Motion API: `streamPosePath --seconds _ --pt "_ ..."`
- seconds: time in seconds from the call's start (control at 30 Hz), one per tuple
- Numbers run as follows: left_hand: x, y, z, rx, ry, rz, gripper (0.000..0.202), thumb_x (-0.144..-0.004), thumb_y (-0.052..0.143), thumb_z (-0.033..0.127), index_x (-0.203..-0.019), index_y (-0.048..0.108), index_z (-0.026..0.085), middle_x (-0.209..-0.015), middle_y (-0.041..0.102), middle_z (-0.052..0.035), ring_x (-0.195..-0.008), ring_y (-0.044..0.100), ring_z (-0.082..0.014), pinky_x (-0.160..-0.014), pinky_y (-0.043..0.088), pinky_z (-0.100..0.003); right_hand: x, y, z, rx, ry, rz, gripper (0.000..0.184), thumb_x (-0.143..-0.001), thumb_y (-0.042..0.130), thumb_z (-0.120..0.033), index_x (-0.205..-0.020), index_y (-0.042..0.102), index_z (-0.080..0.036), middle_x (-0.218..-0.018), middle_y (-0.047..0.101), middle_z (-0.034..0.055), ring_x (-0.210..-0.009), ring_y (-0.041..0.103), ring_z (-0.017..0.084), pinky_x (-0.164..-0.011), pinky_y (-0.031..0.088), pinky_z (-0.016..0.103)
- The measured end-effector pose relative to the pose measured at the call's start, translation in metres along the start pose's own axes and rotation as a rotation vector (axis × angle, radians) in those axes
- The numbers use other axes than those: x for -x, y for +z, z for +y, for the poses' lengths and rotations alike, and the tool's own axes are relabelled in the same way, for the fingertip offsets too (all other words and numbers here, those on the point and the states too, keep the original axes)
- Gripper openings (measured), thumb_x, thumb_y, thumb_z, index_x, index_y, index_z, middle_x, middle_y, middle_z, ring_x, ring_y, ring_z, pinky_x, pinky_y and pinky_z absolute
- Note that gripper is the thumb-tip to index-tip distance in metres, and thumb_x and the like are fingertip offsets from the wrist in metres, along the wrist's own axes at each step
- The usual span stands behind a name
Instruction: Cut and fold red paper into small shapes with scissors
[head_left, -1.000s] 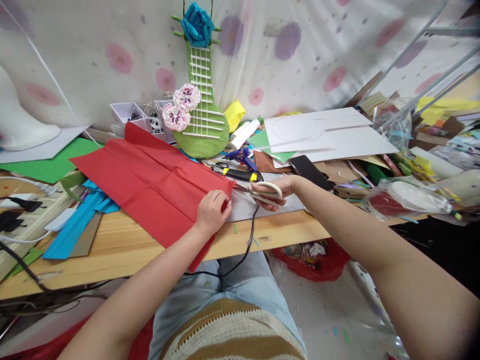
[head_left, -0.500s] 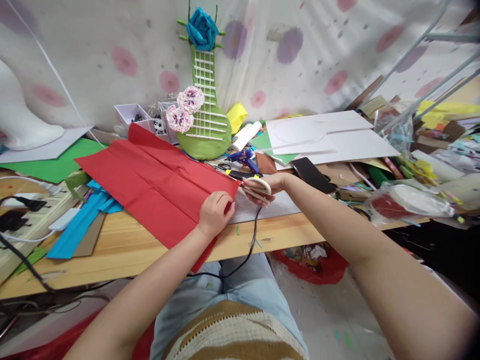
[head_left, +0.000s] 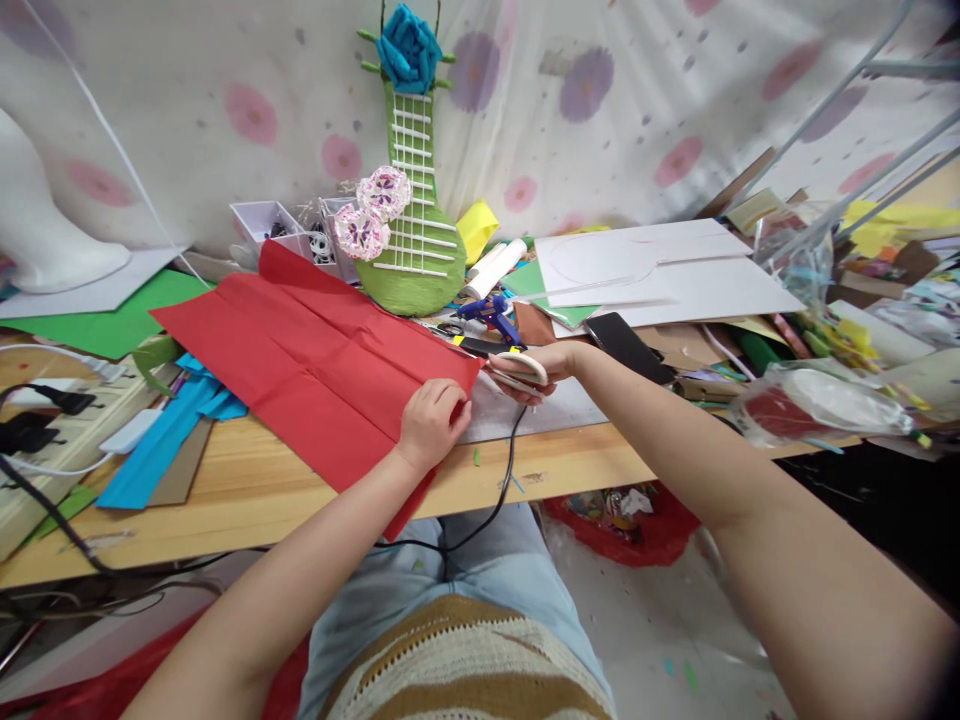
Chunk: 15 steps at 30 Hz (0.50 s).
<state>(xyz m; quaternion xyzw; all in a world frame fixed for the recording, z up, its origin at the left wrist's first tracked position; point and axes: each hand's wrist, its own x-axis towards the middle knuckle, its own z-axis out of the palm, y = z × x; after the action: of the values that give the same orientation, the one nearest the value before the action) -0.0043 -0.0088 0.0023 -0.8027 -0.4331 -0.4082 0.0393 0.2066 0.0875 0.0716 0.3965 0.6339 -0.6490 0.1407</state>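
**Kid:** What is getting cut?

**Friend:** The big red sheet of thin paper (head_left: 315,370). It is lying flat on the light wooden table (head_left: 247,490), and its near corner is hanging over the table's edge at about 6 o'clock.

**Kid:** How much is cut?

**Friend:** I think it is only starting. The white-handled scissors (head_left: 517,372) are sitting right at the paper's right edge, at 3 o'clock from the sheet. I am not seeing any long cut, so almost all the paper looks whole.

**Kid:** What are the hands doing?

**Friend:** The left hand (head_left: 433,422) is curling its fingers and pinching the paper's right edge to hold it flat. The right hand (head_left: 544,368) is wrapping around the scissor handles, pointing the blades to 9 o'clock. Both arms are reaching out over the lap.

**Kid:** What else is there?

**Friend:** A black cord (head_left: 504,480) is hanging down at 6 o'clock from the scissors. A blue glue gun (head_left: 489,315) is lying at 12 o'clock. A green guitar-shaped craft (head_left: 412,230) is standing behind, and a black phone (head_left: 626,345) is lying at 2 o'clock.
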Motion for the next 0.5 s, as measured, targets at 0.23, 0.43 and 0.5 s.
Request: streamPosePath --seconds 0.23,0.43,0.5 --pt "0.0008 0.0001 -0.0005 0.002 0.019 0.02 0.009 -0.085 0.049 0.021 -0.079 0.055 0.019 -0.083 0.063 -0.006 -0.082 0.056 -0.0187 -0.075 0.045 -0.03 0.0028 0.0021 -0.0065 0.0 0.085 0.046 0.069 -0.071 0.035 -0.084 -0.077 0.043 -0.015 -0.054 0.044 -0.0032 -0.04 0.045 0.006 -0.032 0.021 0.013" --pt "0.0008 0.001 -0.0019 -0.001 -0.001 -0.002 0.01 -0.085 0.049 0.022 -0.079 0.056 0.02 -0.083 0.063 -0.0056 -0.082 0.056 -0.0185 -0.075 0.045 -0.03 0.0036 0.0014 -0.007 0.017 0.068 0.064 0.064 -0.071 0.042 -0.08 -0.075 0.041 -0.016 -0.052 0.043 -0.0033 -0.039 0.043 0.006 -0.03 0.017 0.014" --pt "0.0005 0.0008 -0.0019 -0.004 -0.006 -0.009 0.009 -0.085 0.049 0.022 -0.078 0.056 0.02 -0.083 0.063 -0.0054 -0.081 0.057 -0.0186 -0.074 0.045 -0.03 0.0032 0.0006 -0.0055 0.029 0.061 0.079 0.064 -0.071 0.043 -0.08 -0.075 0.041 -0.017 -0.051 0.042 -0.0038 -0.038 0.042 0.005 -0.03 0.016 0.013"
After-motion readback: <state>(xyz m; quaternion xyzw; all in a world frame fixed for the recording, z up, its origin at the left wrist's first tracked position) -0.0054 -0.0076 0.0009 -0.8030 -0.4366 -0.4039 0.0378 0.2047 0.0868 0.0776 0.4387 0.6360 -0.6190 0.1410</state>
